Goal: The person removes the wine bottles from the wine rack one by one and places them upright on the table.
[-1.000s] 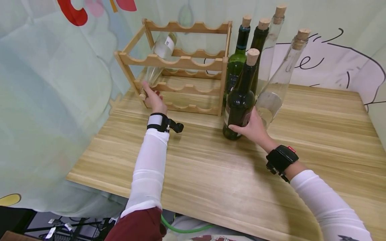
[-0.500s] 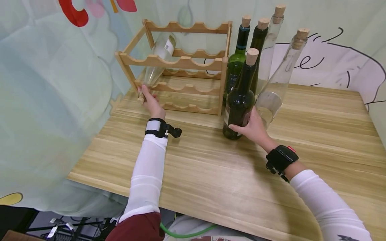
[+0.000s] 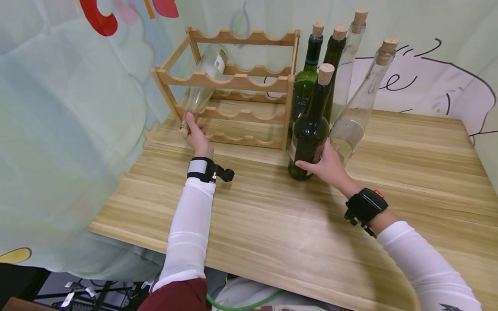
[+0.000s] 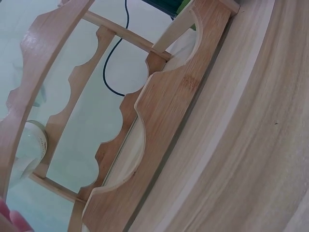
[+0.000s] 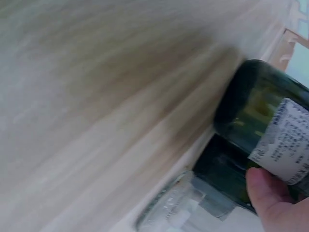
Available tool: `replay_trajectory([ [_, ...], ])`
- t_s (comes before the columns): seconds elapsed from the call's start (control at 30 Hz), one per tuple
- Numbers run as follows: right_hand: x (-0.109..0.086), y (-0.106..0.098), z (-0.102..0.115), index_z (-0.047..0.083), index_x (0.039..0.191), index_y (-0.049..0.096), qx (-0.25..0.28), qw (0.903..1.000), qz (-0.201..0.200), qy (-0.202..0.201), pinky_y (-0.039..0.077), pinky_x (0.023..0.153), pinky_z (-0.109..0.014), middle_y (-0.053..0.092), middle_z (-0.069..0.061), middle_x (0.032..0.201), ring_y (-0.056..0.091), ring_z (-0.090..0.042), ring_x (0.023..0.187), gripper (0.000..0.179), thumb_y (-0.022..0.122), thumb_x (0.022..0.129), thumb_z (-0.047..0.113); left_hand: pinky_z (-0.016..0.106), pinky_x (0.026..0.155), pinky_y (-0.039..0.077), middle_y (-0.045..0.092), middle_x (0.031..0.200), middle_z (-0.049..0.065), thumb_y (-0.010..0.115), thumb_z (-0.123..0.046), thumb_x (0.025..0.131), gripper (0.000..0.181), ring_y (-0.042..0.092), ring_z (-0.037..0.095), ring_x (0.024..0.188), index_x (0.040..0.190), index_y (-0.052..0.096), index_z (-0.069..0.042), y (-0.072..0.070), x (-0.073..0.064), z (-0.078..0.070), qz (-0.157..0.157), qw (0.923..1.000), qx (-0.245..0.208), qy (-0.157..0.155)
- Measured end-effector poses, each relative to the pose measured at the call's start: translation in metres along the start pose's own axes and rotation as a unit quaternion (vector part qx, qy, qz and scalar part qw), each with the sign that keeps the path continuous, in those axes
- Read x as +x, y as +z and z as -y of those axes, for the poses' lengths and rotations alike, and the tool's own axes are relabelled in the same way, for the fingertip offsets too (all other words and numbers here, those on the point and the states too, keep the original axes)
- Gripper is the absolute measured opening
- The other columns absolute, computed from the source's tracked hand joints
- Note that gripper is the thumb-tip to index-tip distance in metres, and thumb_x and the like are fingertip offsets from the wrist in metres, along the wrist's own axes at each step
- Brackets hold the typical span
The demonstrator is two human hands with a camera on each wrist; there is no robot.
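Note:
My left hand (image 3: 199,137) grips the corked neck of a clear glass bottle (image 3: 200,97), which lies tilted in the left slot of the wooden wine rack (image 3: 239,82), neck towards me. In the left wrist view only a bit of the fingers (image 4: 14,220) shows, with the base of the clear bottle (image 4: 31,145) behind the slats. On the right, my right hand (image 3: 327,166) holds a dark corked wine bottle (image 3: 310,129) low on its body, and the bottle stands upright on the table. Its white label (image 5: 287,145) and my thumb (image 5: 270,198) appear in the right wrist view.
Behind the dark bottle stand a green bottle (image 3: 305,84), another dark bottle (image 3: 335,52) and a tall clear bottle (image 3: 350,56), all corked. A clear bottle (image 3: 355,116) is close beside my right hand. The wooden table (image 3: 256,224) meets a printed curtain (image 3: 78,129) at left.
My left hand has moved slightly towards me, and the clear bottle's neck has shifted a little forward and down with it. The right hand and the dark bottle have stayed put.

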State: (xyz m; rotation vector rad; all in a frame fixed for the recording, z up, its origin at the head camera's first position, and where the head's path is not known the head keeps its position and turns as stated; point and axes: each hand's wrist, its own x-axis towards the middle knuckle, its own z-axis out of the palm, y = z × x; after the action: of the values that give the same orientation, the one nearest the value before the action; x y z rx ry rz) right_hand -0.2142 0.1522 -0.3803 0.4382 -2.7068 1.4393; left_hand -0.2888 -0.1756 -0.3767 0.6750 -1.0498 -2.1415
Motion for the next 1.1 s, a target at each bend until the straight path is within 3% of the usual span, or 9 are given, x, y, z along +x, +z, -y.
replay_trajectory([
  [0.23, -0.003, -0.006, 0.005, 0.013, 0.133, 0.023, -0.028, 0.9987, 0.037, 0.022, 0.041, 0.076, -0.039, 0.050, -0.012, 0.112, 0.050, -0.024, 0.098, 0.087, 0.073, 0.068, 0.041, 0.026, 0.065, 0.038, 0.049, 0.075, -0.004, 0.055, -0.034, 0.085, 0.019, 0.045, 0.007, 0.062, 0.093, 0.056, -0.016, -0.004, -0.002, -0.001, 0.015, 0.9997, -0.006, 0.017],
  [0.43, -0.012, -0.008, -0.001, 0.001, 0.115, 0.033, -0.063, 0.9925, 0.084, 0.061, 0.042, 0.083, -0.042, 0.049, -0.017, 0.106, 0.049, -0.030, 0.100, 0.069, 0.070, 0.071, 0.040, 0.023, 0.060, 0.037, 0.051, 0.078, -0.002, 0.057, -0.030, 0.085, 0.019, 0.045, 0.008, 0.061, 0.095, 0.057, -0.015, -0.006, -0.001, -0.001, 0.008, 0.9997, -0.012, 0.022],
  [0.5, -0.015, -0.008, -0.002, -0.002, 0.115, 0.037, -0.087, 0.9909, 0.087, 0.056, 0.043, 0.084, -0.044, 0.050, -0.021, 0.107, 0.050, -0.034, 0.101, 0.064, 0.069, 0.073, 0.035, 0.021, 0.060, 0.037, 0.052, 0.082, -0.001, 0.057, -0.031, 0.085, 0.022, 0.045, 0.007, 0.061, 0.101, 0.057, -0.016, -0.007, -0.001, -0.002, 0.011, 0.9997, -0.010, 0.021],
  [0.6, -0.018, -0.009, 0.002, -0.007, 0.104, 0.050, -0.147, 0.9842, 0.093, 0.036, 0.045, 0.072, -0.042, 0.057, -0.022, 0.094, 0.054, -0.032, 0.084, 0.048, 0.066, 0.075, 0.028, 0.020, 0.059, 0.037, 0.052, 0.088, 0.001, 0.057, -0.031, 0.085, 0.028, 0.045, 0.007, 0.062, 0.108, 0.056, -0.016, -0.009, -0.002, -0.003, 0.016, 0.9996, -0.005, 0.021],
  [0.67, -0.020, -0.009, 0.008, -0.005, 0.090, 0.058, -0.180, 0.9768, 0.110, 0.038, 0.045, 0.062, -0.037, 0.059, -0.016, 0.077, 0.054, -0.026, 0.070, 0.036, 0.064, 0.076, 0.027, 0.019, 0.059, 0.038, 0.053, 0.091, 0.002, 0.057, -0.032, 0.085, 0.031, 0.045, 0.006, 0.063, 0.112, 0.056, -0.016, -0.010, -0.003, -0.004, 0.020, 0.9995, -0.001, 0.024],
  [0.8, -0.024, -0.010, 0.028, 0.001, 0.082, 0.064, -0.209, 0.9603, 0.180, 0.042, 0.043, 0.055, -0.029, 0.061, -0.007, 0.069, 0.053, -0.018, 0.062, 0.031, 0.059, 0.079, 0.031, 0.019, 0.060, 0.037, 0.055, 0.088, -0.002, 0.057, -0.031, 0.085, 0.033, 0.045, 0.007, 0.064, 0.114, 0.056, -0.016, -0.012, -0.005, -0.005, 0.023, 0.9993, 0.005, 0.031],
  [0.93, -0.027, -0.002, 0.052, 0.001, 0.096, 0.063, -0.206, 0.9541, 0.218, -0.006, 0.046, 0.068, -0.033, 0.064, -0.009, 0.085, 0.058, -0.019, 0.075, 0.034, 0.058, 0.082, 0.032, 0.019, 0.059, 0.035, 0.055, 0.091, -0.001, 0.057, -0.030, 0.085, 0.031, 0.045, 0.007, 0.064, 0.113, 0.056, -0.017, -0.013, -0.005, -0.006, 0.027, 0.9992, 0.000, 0.030],
  [1.1, -0.021, 0.010, 0.082, 0.004, 0.107, 0.060, -0.178, 0.9641, 0.184, -0.070, 0.046, 0.074, -0.035, 0.063, -0.010, 0.093, 0.057, -0.019, 0.080, 0.035, 0.059, 0.082, 0.029, 0.020, 0.060, 0.035, 0.054, 0.092, 0.000, 0.056, -0.030, 0.086, 0.030, 0.045, 0.007, 0.065, 0.113, 0.056, -0.019, -0.015, -0.006, -0.006, 0.032, 0.9992, -0.006, 0.023],
])
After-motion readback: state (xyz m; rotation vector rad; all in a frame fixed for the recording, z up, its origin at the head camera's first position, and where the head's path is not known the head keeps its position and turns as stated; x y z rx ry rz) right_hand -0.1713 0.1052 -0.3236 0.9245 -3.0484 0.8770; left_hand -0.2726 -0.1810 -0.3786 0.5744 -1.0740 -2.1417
